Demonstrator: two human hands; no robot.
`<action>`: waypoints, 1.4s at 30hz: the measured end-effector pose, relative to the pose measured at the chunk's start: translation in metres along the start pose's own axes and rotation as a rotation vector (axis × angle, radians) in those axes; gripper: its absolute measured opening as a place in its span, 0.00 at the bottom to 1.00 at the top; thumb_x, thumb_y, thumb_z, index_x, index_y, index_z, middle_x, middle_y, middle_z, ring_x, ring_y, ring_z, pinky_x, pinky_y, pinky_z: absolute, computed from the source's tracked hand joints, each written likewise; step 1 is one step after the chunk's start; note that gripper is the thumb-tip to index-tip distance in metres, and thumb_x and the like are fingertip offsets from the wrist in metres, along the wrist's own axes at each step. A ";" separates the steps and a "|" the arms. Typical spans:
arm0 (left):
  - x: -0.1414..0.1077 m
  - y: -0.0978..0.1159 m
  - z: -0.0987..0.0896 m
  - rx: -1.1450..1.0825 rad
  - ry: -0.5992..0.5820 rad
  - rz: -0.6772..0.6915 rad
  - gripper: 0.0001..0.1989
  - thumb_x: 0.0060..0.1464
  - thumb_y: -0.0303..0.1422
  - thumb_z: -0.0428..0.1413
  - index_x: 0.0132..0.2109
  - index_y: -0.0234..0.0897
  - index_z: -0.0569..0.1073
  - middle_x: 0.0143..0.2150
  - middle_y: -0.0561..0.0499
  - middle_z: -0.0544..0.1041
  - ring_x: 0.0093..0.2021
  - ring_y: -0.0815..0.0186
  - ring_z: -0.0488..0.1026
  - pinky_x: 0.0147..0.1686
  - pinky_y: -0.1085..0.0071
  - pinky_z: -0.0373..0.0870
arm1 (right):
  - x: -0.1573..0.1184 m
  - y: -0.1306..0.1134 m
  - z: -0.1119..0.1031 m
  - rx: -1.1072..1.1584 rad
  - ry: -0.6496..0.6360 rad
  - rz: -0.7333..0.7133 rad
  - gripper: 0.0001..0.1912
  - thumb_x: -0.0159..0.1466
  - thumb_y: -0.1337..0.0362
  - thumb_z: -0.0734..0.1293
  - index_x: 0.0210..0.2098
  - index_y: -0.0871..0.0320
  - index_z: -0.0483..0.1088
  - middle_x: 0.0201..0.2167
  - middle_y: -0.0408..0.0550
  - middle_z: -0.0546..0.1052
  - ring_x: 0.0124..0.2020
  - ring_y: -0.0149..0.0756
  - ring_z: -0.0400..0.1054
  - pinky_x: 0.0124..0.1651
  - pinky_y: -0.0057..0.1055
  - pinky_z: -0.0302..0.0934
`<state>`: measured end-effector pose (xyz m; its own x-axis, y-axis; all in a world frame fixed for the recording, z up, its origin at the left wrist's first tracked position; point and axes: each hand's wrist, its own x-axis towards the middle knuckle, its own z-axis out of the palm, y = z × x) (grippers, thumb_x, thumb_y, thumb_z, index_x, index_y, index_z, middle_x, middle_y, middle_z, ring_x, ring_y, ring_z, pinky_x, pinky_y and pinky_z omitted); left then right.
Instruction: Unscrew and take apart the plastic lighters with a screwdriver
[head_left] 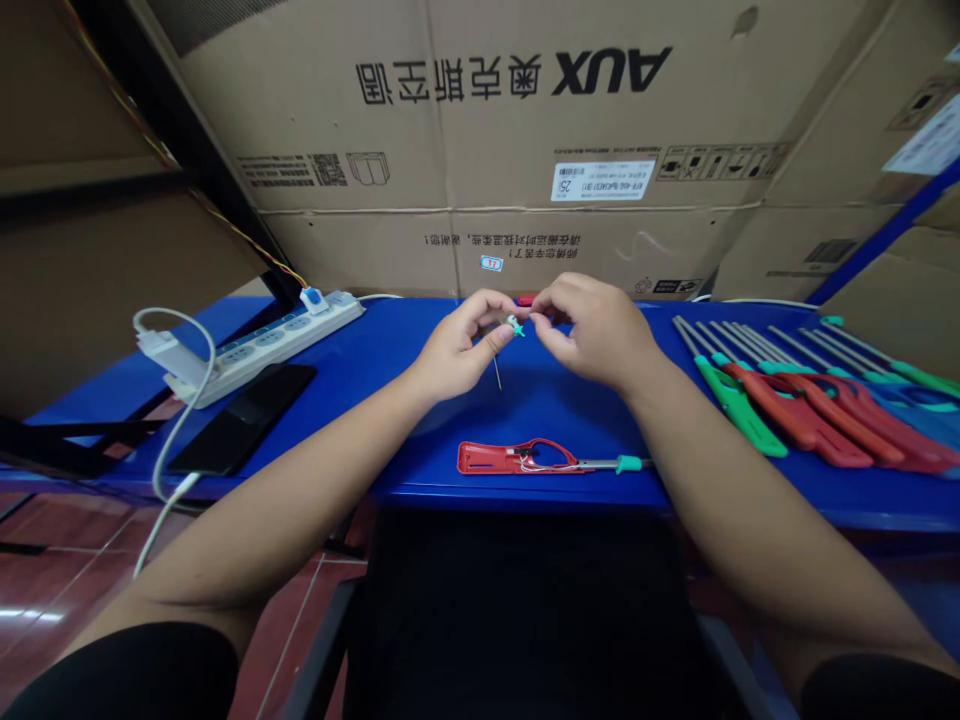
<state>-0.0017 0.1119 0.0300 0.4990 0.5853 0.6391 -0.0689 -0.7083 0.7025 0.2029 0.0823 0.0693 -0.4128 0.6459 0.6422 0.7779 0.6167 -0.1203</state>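
so the small white-and-teal plastic piece (516, 326) is pinched in the left hand (463, 346), right hand (592, 325) just off its right side, can't tell if that one's gripping anything. open red plastic lighter shell (481, 461) lies left-to-right, nearer the body than both.

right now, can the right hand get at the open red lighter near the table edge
Probably yes: nothing visible stands between the right hand and the lighter, though that hand is up beside the green piece in the left hand.
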 end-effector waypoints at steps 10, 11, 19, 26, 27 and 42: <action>0.002 -0.002 -0.002 -0.398 0.100 -0.194 0.18 0.58 0.44 0.63 0.45 0.40 0.67 0.46 0.48 0.82 0.49 0.63 0.79 0.50 0.66 0.71 | 0.000 0.000 0.014 0.027 0.165 0.010 0.09 0.67 0.63 0.63 0.36 0.58 0.76 0.35 0.53 0.78 0.39 0.42 0.71 0.43 0.39 0.63; 0.002 -0.002 -0.002 -0.415 0.102 -0.200 0.17 0.58 0.44 0.63 0.45 0.40 0.67 0.47 0.48 0.82 0.50 0.62 0.79 0.50 0.65 0.71 | 0.000 -0.001 0.014 0.033 0.161 0.006 0.09 0.67 0.64 0.63 0.36 0.57 0.76 0.36 0.53 0.78 0.39 0.43 0.71 0.44 0.39 0.64; 0.003 -0.002 -0.004 -0.315 0.082 -0.172 0.18 0.58 0.45 0.62 0.44 0.39 0.65 0.48 0.45 0.81 0.52 0.60 0.77 0.49 0.65 0.70 | -0.001 -0.002 0.015 0.081 0.183 0.032 0.06 0.63 0.67 0.64 0.32 0.57 0.73 0.32 0.50 0.77 0.34 0.39 0.70 0.40 0.36 0.63; 0.001 -0.001 -0.004 -0.123 0.003 -0.057 0.15 0.63 0.43 0.58 0.46 0.38 0.64 0.51 0.43 0.79 0.50 0.63 0.77 0.49 0.66 0.70 | -0.001 0.000 0.017 0.062 0.127 0.073 0.03 0.60 0.68 0.65 0.30 0.57 0.71 0.30 0.49 0.75 0.32 0.38 0.68 0.37 0.35 0.61; 0.000 -0.001 -0.004 -0.120 0.000 -0.049 0.15 0.63 0.42 0.58 0.46 0.38 0.64 0.51 0.43 0.79 0.50 0.64 0.77 0.49 0.66 0.71 | -0.001 -0.001 0.017 0.095 0.142 0.071 0.03 0.60 0.68 0.65 0.30 0.57 0.71 0.30 0.48 0.74 0.32 0.37 0.68 0.37 0.34 0.61; -0.001 0.005 -0.006 0.337 0.086 0.020 0.13 0.64 0.39 0.55 0.48 0.35 0.77 0.40 0.47 0.82 0.34 0.67 0.77 0.38 0.71 0.73 | -0.001 -0.007 0.011 0.337 0.193 -0.012 0.04 0.66 0.65 0.61 0.33 0.54 0.65 0.33 0.47 0.71 0.34 0.37 0.64 0.39 0.35 0.61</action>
<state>-0.0080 0.1104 0.0351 0.4245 0.5913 0.6857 0.2185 -0.8018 0.5562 0.1928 0.0821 0.0612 -0.2992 0.5605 0.7722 0.5610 0.7580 -0.3328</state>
